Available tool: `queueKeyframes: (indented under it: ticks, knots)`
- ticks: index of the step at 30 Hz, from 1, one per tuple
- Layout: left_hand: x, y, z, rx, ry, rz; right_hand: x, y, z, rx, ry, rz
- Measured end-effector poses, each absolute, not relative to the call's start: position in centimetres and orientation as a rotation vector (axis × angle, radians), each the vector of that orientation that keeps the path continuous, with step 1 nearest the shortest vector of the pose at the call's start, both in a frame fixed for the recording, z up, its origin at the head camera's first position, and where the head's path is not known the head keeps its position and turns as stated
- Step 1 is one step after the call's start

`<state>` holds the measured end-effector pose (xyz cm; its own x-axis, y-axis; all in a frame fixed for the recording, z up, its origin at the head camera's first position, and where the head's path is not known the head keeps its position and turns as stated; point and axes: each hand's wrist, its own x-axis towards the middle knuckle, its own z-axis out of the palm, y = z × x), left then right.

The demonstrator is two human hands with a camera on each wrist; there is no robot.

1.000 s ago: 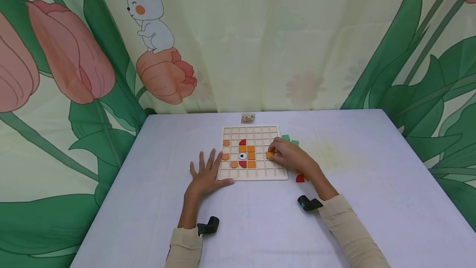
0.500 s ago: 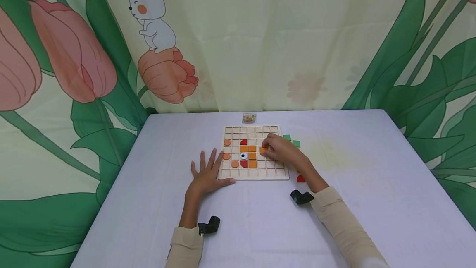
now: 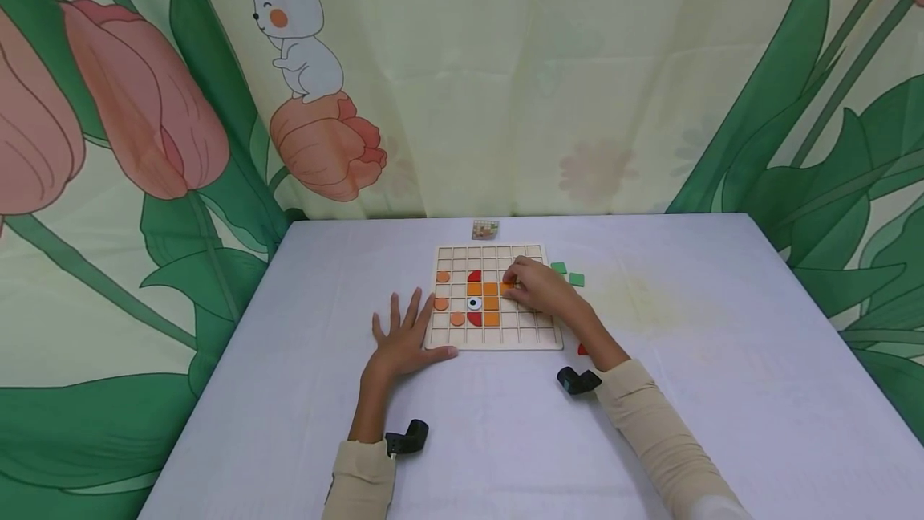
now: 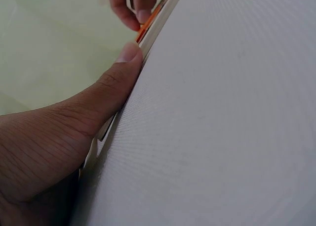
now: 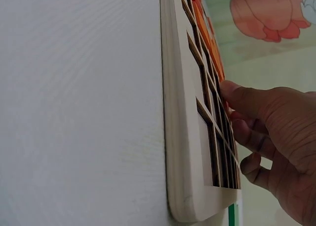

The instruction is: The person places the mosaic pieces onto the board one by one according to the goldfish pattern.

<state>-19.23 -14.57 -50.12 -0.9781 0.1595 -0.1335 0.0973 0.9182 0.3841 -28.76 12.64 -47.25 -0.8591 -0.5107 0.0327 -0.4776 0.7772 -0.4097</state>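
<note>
A wooden grid board (image 3: 505, 336) lies on the table, its cells partly filled. Orange square tiles (image 3: 491, 303), red quarter-round tiles (image 3: 474, 318), light orange discs (image 3: 441, 304) and a round eye tile (image 3: 474, 303) sit in it. With fingers spread, my left hand (image 3: 401, 343) rests at the board's left front corner, its thumb along the front edge. My right hand (image 3: 541, 287) pinches an orange square tile (image 3: 506, 289) over the board, right of the row of orange tiles. In the right wrist view, the fingertips hide most of that tile.
Green square tiles (image 3: 576, 280) lie off the board's right side. A red tile (image 3: 582, 350) shows partly behind the right forearm. Behind the board is a small picture card (image 3: 485, 229). A printed curtain (image 3: 491, 103) hangs at the table's far edge.
My right hand has moved left and slightly away across the board, carrying the orange square tile to beside the other orange tiles. The left hand has stayed in place.
</note>
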Motion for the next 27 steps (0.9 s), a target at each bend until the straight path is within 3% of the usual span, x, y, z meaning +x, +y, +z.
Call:
queueKeyframes:
  ticks: [27]
  knots:
    - [-19.1,-14.4,-49.9,0.193,2.913,0.600,-26.4,17.7,-46.8,-0.669,2.883,-0.774]
